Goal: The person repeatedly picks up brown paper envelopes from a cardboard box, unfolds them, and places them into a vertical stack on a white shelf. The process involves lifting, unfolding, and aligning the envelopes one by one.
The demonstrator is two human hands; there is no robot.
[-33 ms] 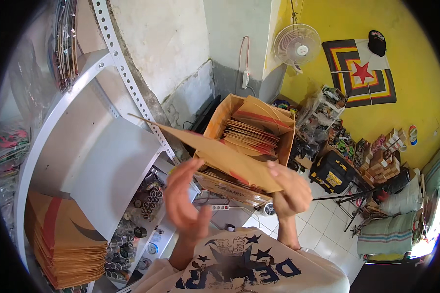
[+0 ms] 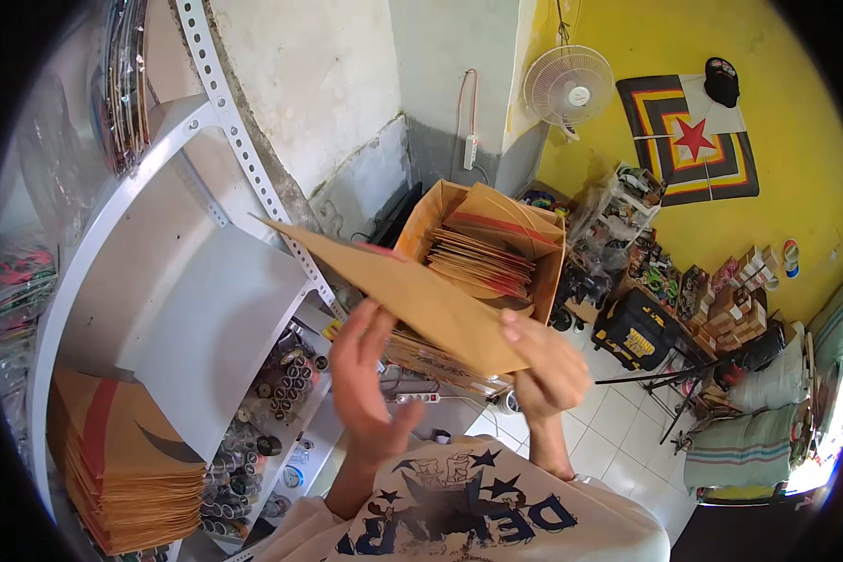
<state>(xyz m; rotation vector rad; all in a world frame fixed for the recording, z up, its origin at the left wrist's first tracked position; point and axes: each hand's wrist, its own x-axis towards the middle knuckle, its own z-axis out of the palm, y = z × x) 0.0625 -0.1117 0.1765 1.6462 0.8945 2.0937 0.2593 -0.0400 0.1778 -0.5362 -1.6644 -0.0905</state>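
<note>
A flat brown cardboard sheet (image 2: 407, 292) hangs tilted before me, its pointed far end up to the left. My right hand (image 2: 545, 367) pinches its right end between thumb and fingers. Under the sheet's lower edge is my left hand (image 2: 365, 379), fingers apart and raised; their tips meet the edge, and I cannot tell whether they press on it. Behind the sheet stands an open carton (image 2: 554, 267) packed with a row of similar brown cardboard pieces (image 2: 482, 262), some with red bands. The sheet hides the carton's near left part.
On the left, a white metal shelf (image 2: 225, 309) carries a stack of brown cardboard (image 2: 140, 487). Lidded jars (image 2: 290, 379) crowd the level below. A power strip (image 2: 418, 398) lies beneath the carton. To the right are a black toolbox (image 2: 635, 330) and small boxes (image 2: 742, 314).
The sheet has tipped so more of its broad face shows. My right hand has shifted slightly left, and my left hand's fingers have moved to the sheet's lower edge.
</note>
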